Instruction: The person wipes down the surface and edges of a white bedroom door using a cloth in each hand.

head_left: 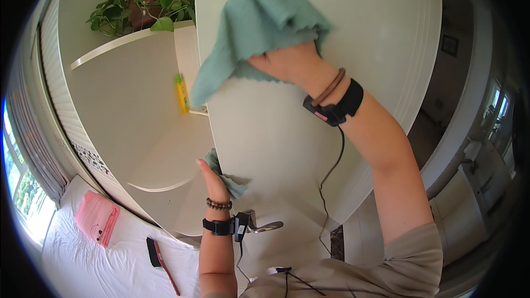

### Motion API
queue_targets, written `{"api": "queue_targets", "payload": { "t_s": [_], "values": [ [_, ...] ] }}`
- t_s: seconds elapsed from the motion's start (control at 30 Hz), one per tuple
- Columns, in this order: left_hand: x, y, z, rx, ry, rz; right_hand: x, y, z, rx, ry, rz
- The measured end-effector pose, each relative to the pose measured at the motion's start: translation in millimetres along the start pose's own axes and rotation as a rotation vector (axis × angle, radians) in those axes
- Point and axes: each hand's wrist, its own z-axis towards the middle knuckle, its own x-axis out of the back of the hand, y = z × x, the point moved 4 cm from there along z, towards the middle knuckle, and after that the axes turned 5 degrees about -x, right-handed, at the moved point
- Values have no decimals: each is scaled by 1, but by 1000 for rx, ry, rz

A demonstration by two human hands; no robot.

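Right hand [290, 63] grip's clutching big teal cloth [262, 16] against white door [265, 143]. Left hand [213, 182] at door's edge, smaller teal cloth [236, 189] there, can't tell if grip's closed.

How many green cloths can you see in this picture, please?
2. One cloth is in the right hand, in front of the white door; the second cloth is at the left hand. Others might be hidden.

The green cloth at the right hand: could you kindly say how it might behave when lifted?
The green cloth is probably floppy, since it creases into soft folds at the right hand. Its thin, wavy edge suggests little weight.
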Motion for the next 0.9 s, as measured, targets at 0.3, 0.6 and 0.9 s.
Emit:
{"api": "queue_targets", "payload": {
  "t_s": [0.3,0.6,0.9],
  "values": [
    [-14,-2,-2,245,-313,-176,-84,-3,-282,193,-1071,395],
    [7,-16,-3,57,-163,266,25,84,-73,-266,279,-222],
    [0,-25,0,-37,-93,292,-59,56,-349,59,-969,258]
  ]
}}
